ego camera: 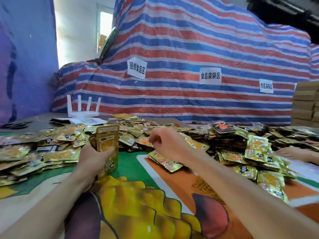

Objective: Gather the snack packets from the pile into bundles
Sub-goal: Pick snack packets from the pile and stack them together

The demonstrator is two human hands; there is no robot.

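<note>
Head view: my L hand [93,160] grips a stack [107,144] of gold packets. It's held upright, long axis 12–6, lower end down near the bench [134,169].

R hand [165,144] is out fwd, approx 3 o'clock of the stack, knuckles up, fingers curled down over the pile [134,129]. Can't tell if they pinch anything or only hover.

An orange-faced packet [144,141] lies flat just at 9 o'clock of those fingertips, between both hands. Its long axis is unclear, as it's half buried. R hand is nearer, so I reckon R picks it and carries it toward 9 o'clock into the stack.

The pile runs 9 to 3 across the bench's far half. Packets are small flat foil pouches, gold w/ an orange pic & black label. They're shiny, prob slippery, and overlap every which way.
</note>
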